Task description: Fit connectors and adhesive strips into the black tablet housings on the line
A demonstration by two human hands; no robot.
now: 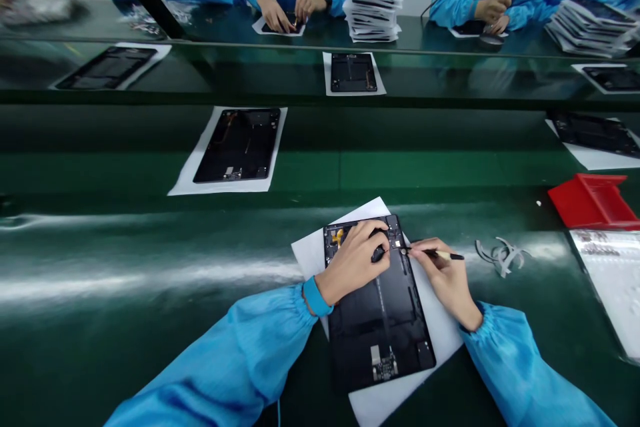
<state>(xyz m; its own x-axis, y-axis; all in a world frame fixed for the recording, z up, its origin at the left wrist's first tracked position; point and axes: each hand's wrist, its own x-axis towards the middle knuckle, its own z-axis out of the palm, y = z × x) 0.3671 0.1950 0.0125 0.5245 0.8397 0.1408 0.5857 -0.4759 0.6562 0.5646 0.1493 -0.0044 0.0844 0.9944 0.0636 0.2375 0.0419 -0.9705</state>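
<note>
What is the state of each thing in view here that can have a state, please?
Green conveyor belt, glossy, reflecting light.
White paper sheet, flat on the belt.
Tablet housing, open, interior up, on the paper.
Slim tool, tip at the housing's upper edge.
Left hand, fingers curled over the housing's upper end.
Right hand, gripping the tool.

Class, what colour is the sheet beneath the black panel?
White; the head view shows the sheet best, beside the panel.

Factory conveyor (150, 260) with tablet housings (380, 333)
</note>
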